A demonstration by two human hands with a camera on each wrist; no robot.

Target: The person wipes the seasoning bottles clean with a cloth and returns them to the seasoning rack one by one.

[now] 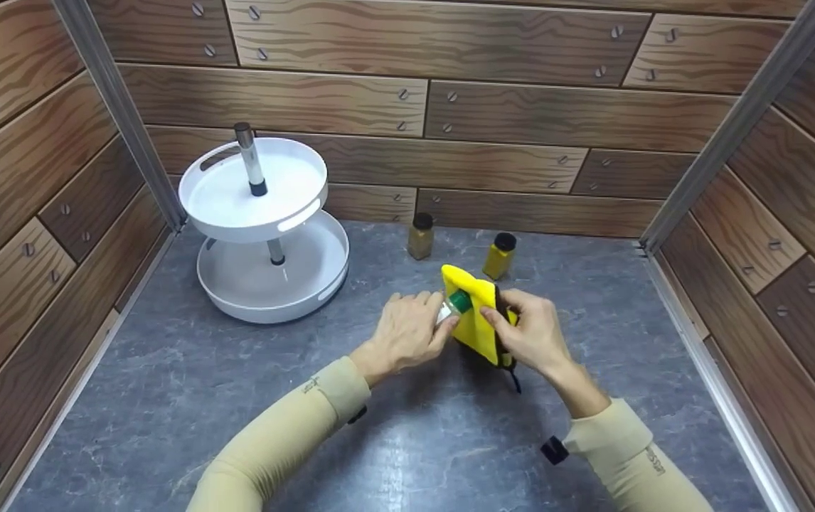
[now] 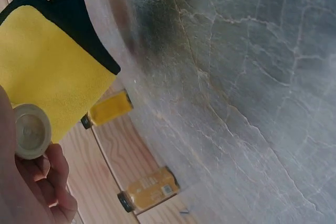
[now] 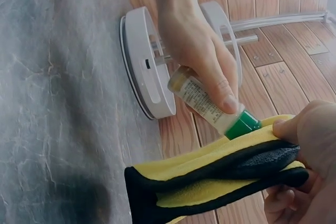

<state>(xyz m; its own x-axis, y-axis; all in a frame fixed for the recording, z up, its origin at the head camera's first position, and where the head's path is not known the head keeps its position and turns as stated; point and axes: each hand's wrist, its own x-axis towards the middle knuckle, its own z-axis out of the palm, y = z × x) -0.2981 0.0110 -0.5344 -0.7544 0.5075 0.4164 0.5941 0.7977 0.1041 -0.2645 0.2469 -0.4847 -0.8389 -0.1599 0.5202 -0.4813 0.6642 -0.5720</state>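
Note:
My left hand (image 1: 411, 331) grips a small spice bottle (image 3: 202, 99) with a green cap and a printed label, tilted so the cap points at the cloth. In my right hand (image 1: 532, 331) is a folded yellow cloth (image 1: 475, 313) with black edging, pinched between thumb and fingers. The green cap (image 3: 243, 125) meets the yellow side of the cloth. From the left wrist view the round base of the bottle (image 2: 32, 131) shows, while the cloth (image 2: 52, 66) hangs beyond it.
A white two-tier round tray (image 1: 272, 306) stands at the back left. Two dark-capped spice jars stand near the back wall: a brownish jar (image 1: 420, 238) and a yellow jar (image 1: 499, 257). Wood-patterned walls (image 1: 336, 99) enclose the grey marbled surface (image 1: 166, 398) on three sides.

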